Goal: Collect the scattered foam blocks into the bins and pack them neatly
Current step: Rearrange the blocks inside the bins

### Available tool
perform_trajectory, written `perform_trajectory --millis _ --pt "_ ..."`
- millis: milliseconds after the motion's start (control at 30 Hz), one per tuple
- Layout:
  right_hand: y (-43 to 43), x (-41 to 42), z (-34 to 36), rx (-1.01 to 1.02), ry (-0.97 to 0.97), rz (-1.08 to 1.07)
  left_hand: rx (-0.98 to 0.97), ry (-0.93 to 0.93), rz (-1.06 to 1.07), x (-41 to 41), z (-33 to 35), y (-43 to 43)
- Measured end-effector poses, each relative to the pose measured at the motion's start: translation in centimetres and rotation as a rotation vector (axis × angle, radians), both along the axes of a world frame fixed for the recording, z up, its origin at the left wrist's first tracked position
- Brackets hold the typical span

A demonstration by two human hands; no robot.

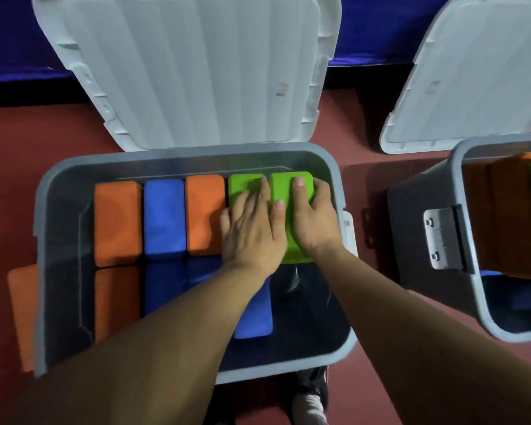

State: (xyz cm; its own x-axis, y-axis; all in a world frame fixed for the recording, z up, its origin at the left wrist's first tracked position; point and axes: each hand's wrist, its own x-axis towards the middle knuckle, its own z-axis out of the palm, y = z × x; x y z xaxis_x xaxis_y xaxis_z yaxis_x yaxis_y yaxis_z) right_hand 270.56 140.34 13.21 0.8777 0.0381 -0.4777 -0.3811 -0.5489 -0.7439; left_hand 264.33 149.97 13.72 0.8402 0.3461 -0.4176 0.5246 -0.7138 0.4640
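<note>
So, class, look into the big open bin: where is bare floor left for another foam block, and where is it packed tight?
Free: the front right corner of the bin, bordered by the front blue block, the right green block and the right wall. Crowded: the back row, five blocks side by side.

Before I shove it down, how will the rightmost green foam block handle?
The rightmost green foam block looks light and slightly squashy, given its rounded edges. The right hand grips its side, so it likely won't slip. Between the neighbouring green block and the bin wall, it should hardly tip.
</note>
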Motion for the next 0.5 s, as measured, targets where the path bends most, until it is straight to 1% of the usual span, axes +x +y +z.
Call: perform_trajectory --millis 167,300,367,500 --pt "0.1 1.2 -3.9 -0.041 0.011 0.052 0.09 0.043 -0.033 1.4 -3.4 0.1" --pt "0.3 1.1 -5.8 -0.077 -0.035 0.063 0.243 -0.015 -0.087 0.6 -6.0 -0.4" --pt "0.2 0.8 -6.1 -0.076 -0.038 0.075 0.304 -0.038 -0.099 0.1 -6.6 -0.6" --pt "0.3 0.5 -4.9 -0.07 -0.097 0.115 0.309 -0.042 -0.087 0.1 -6.3 -0.6"
